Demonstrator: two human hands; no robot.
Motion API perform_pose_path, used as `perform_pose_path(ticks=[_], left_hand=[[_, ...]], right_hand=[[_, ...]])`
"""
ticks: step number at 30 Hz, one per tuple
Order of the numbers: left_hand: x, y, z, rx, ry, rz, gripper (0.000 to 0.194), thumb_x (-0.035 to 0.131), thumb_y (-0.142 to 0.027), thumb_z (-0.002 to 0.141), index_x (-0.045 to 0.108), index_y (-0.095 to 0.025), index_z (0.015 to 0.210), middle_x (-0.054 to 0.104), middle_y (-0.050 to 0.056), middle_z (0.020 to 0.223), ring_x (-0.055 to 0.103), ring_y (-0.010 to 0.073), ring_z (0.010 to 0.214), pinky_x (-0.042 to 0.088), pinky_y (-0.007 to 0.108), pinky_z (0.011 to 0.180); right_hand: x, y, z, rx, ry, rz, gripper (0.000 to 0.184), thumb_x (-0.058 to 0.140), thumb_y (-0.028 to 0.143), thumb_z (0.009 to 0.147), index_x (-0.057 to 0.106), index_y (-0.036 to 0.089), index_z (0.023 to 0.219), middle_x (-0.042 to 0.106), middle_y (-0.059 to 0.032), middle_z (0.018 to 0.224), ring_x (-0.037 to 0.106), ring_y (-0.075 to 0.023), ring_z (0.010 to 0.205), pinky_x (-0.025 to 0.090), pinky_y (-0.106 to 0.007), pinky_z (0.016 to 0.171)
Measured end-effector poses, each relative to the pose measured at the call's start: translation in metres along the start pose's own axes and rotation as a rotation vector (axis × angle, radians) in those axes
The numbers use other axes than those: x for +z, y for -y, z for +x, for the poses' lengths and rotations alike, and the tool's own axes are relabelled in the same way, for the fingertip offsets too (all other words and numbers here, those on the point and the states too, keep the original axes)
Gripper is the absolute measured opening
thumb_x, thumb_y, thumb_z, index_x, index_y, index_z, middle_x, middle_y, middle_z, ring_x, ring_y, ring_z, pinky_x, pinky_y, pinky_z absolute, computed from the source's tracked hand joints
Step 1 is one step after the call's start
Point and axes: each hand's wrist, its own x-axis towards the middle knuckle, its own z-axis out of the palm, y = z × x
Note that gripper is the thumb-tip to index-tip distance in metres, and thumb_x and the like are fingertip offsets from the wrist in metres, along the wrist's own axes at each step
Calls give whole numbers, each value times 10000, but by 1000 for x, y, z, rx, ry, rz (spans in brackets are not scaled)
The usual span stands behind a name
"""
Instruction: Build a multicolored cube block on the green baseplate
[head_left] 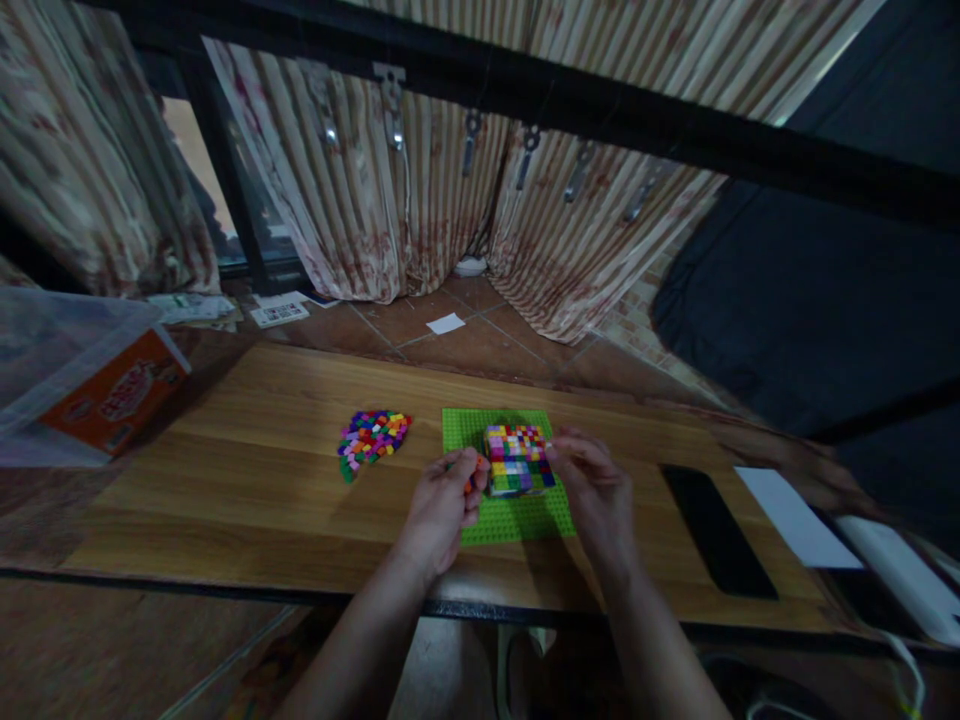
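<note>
A block of many-coloured toy bricks [517,455] stands on a green baseplate [495,525] on the wooden table. My left hand [444,497] is at the block's left side, its fingers curled around a few small bricks [474,472], orange among them. At the block's right edge is my right hand [596,485], thumb and fingertips pinched together. A pale speck shows at those fingertips, too small to name. Left of the baseplate lies a loose pile of small coloured bricks [373,438].
The wooden table [225,470] carries a black phone-shaped slab [718,530] and a white sheet [796,517] at the right. A clear plastic bin [82,330] with an orange packet [120,392] stands at the left. Striped curtains [360,200] hang beyond a dark bar [480,85].
</note>
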Motion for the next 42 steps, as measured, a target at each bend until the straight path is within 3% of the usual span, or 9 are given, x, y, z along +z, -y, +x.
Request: perform_pose_path(ticks=[6, 16, 27, 33, 42], left_hand=[[0, -1, 1, -5, -11, -1, 233, 659, -347, 723, 570, -132, 726, 452, -46, 592, 325, 13, 417, 140, 149, 379], [-1, -1, 0, 2, -4, -23, 266, 720, -351, 658, 580, -137, 729, 463, -47, 587, 328, 14, 421, 139, 150, 382], [-2, -2, 0, -5, -2, -30, 276, 714, -364, 665, 576, -132, 724, 456, -46, 589, 322, 12, 420, 137, 145, 376], [-3, -1, 1, -1, -10, -24, 255, 686, -362, 701, 582, -131, 733, 459, -43, 596, 327, 12, 422, 147, 146, 378], [-2, -1, 1, -7, -15, -15, 247, 681, -359, 708, 588, -132, 734, 466, -41, 591, 328, 13, 419, 143, 151, 382]], right_hand=[[8, -15, -4, 15, 75, -43, 138, 716, 358, 734, 743, 249, 815, 606, -62, 1128, 528, -243, 1138, 381, -454, 992], [16, -17, -4, 205, 28, 147, 155, 744, 355, 662, 746, 240, 765, 656, -53, 1059, 582, -241, 1061, 429, -444, 941], [15, -13, -6, 240, -24, 214, 140, 741, 323, 662, 733, 223, 760, 688, -53, 1020, 583, -241, 1059, 415, -434, 952], [19, -10, -3, 290, -38, 239, 289, 728, 385, 682, 704, 195, 899, 700, -41, 889, 620, -180, 801, 486, -363, 781], [27, -15, 0, 309, -43, 256, 304, 759, 349, 642, 682, 182, 885, 711, -32, 852, 633, -162, 738, 497, -322, 707]])
